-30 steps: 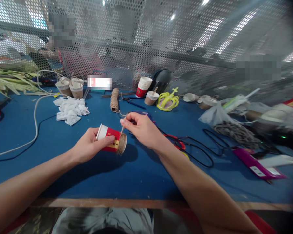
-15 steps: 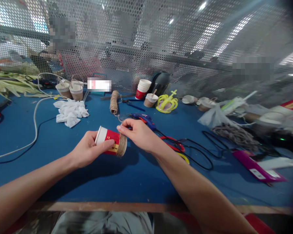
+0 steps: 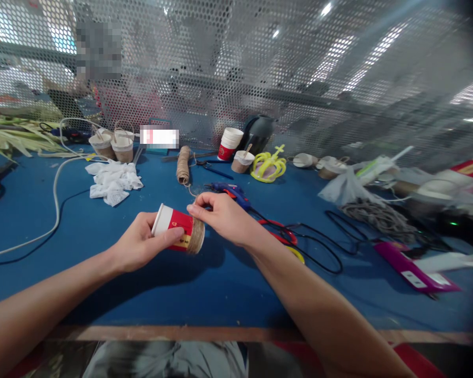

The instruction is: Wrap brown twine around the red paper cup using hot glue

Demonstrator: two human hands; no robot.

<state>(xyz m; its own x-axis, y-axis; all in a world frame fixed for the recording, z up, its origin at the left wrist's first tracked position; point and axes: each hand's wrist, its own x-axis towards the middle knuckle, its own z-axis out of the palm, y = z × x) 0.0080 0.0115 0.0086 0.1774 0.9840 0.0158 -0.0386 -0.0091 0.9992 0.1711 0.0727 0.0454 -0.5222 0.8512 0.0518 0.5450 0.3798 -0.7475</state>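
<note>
My left hand (image 3: pixel 144 244) is closed around a red and white paper cup (image 3: pixel 176 219), which lies tilted on its side in the air, its rim to the left. Brown twine (image 3: pixel 197 236) is wound in a band round the cup's base end. At that band, my right hand (image 3: pixel 216 212) pinches the twine between thumb and forefinger. A thin strand runs from there back to the twine roll (image 3: pixel 183 167) on the blue table. Behind my right hand lies a blue glue gun (image 3: pixel 232 193).
White crumpled cloth (image 3: pixel 114 181) and two twine-wrapped cups (image 3: pixel 123 149) are at the left. A yellow crown-shaped basket (image 3: pixel 268 167) and stacked cups (image 3: pixel 229 143) stand behind. Black cables (image 3: pixel 317 247), grey rope (image 3: pixel 378 220) and a purple packet (image 3: pixel 415 268) lie to the right.
My right hand has shifted very slightly left along the twine band. The cup remains in my left hand, with almost no other movement.
</note>
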